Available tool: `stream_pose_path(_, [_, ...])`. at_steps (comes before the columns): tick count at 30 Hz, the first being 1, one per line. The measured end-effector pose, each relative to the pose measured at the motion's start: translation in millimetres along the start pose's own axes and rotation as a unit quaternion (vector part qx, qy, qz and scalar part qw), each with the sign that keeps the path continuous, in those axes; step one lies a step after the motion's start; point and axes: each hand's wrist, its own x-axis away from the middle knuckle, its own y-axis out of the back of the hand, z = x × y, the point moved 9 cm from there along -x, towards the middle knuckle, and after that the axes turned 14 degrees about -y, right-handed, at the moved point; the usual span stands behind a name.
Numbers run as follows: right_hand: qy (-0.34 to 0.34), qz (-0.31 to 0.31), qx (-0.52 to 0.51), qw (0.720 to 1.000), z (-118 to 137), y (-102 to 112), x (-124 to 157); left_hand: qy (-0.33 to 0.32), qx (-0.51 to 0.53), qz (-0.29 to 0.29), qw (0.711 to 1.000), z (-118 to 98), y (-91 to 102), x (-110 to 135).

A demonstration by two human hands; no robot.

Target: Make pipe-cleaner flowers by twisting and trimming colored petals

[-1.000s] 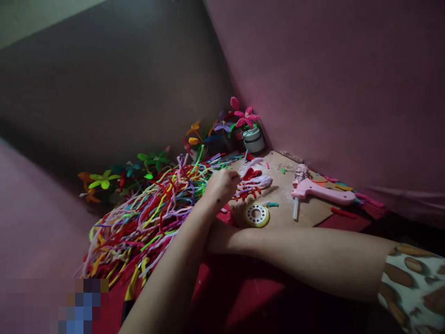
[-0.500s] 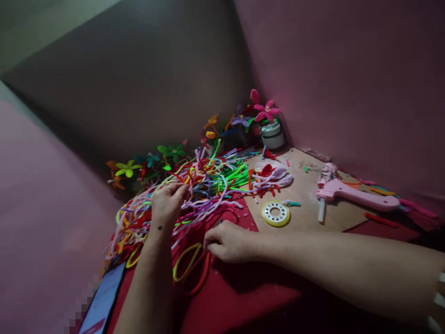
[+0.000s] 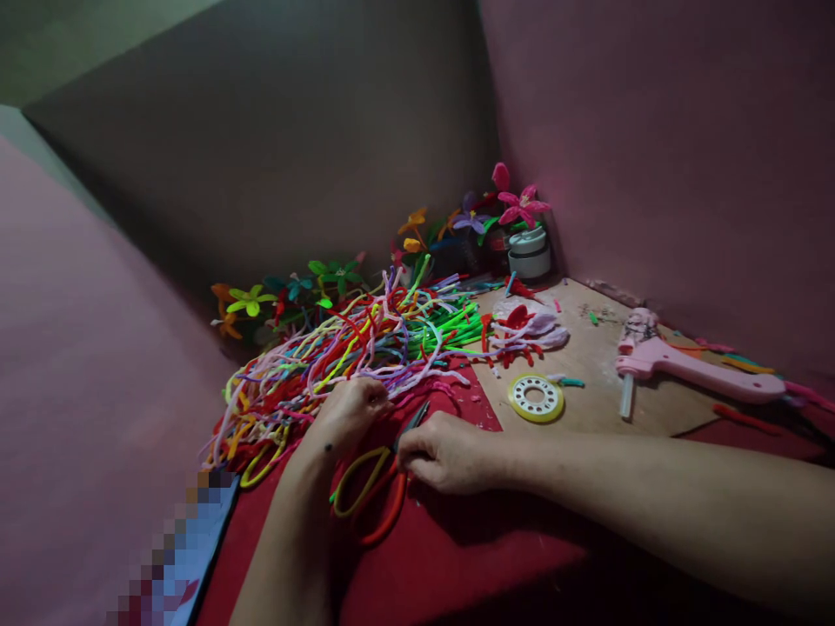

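Note:
My left hand (image 3: 356, 407) is closed, fingers curled together at the front edge of a heap of colourful pipe cleaners (image 3: 339, 348). What it holds, if anything, is too small to make out. My right hand (image 3: 447, 452) is closed too, its fingertips pinched beside the pivot of a pair of scissors (image 3: 391, 513). The scissors have one yellow and one red-orange handle loop, and their blades point away from me past my right knuckles. Whether the right fingers grip the scissors or something small is hidden. A bit of green shows by the yellow loop.
Right of the heap, a brown board (image 3: 593, 417) bears a yellow tape roll (image 3: 536, 398), a pink glue gun (image 3: 701, 365) and red and lilac pipe-cleaner pieces (image 3: 528, 330). Pipe-cleaner flowers (image 3: 251, 300) and a grey-white container (image 3: 530, 254) stand behind. A screen device (image 3: 202, 556) lies lower left.
My left hand has come down and right from over the heap, closer to my right hand. My right hand stays by the scissors, whose blades now show more. The whole view has shifted slightly.

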Motion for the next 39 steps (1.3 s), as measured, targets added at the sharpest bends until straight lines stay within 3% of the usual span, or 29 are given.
stream_pose_path(4, [-0.066, -0.033, -0.119, 0.990, -14, 13, -7, 0.036, 0.111, -0.046, 0.992, 2, 8.9, 6])
stream_pose_path(6, [-0.135, -0.044, -0.219, 0.965, -30, 19, -11, 0.061, 0.180, -0.082, 0.978, 3, 17.0, 12])
stream_pose_path(8, [-0.199, -0.045, -0.344, 0.916, -47, 22, -13, 0.075, 0.246, -0.102, 0.961, 2, 21.5, 16])
stream_pose_path(10, [-0.217, -0.059, -0.475, 0.851, -57, 27, -14, 0.074, 0.295, -0.111, 0.946, -1, 23.2, 18])
stream_pose_path(12, [-0.183, -0.075, -0.568, 0.799, -58, 35, -15, 0.072, 0.307, -0.118, 0.942, -4, 23.5, 18])
stream_pose_path(14, [-0.138, -0.079, -0.613, 0.774, -55, 42, -15, 0.058, 0.283, -0.139, 0.947, -8, 25.6, 16])
stream_pose_path(19, [-0.125, -0.090, -0.647, 0.747, -58, 47, -14, -0.012, 0.130, -0.142, 0.981, -29, 27.3, 11])
stream_pose_path(24, [-0.134, -0.117, -0.635, 0.751, -65, 56, -16, -0.036, 0.047, -0.108, 0.992, -38, 25.7, 9])
stream_pose_path(30, [-0.120, -0.147, -0.653, 0.733, -65, 68, -15, 0.024, -0.049, -0.112, 0.992, -28, 27.0, 6])
stream_pose_path(34, [-0.108, -0.187, -0.681, 0.700, -73, 84, -12, 0.048, -0.067, -0.104, 0.991, -23, 26.6, 7])
stream_pose_path(39, [-0.113, -0.204, -0.696, 0.679, -84, 103, -12, 0.100, -0.106, -0.105, 0.984, -3, 34.0, 14])
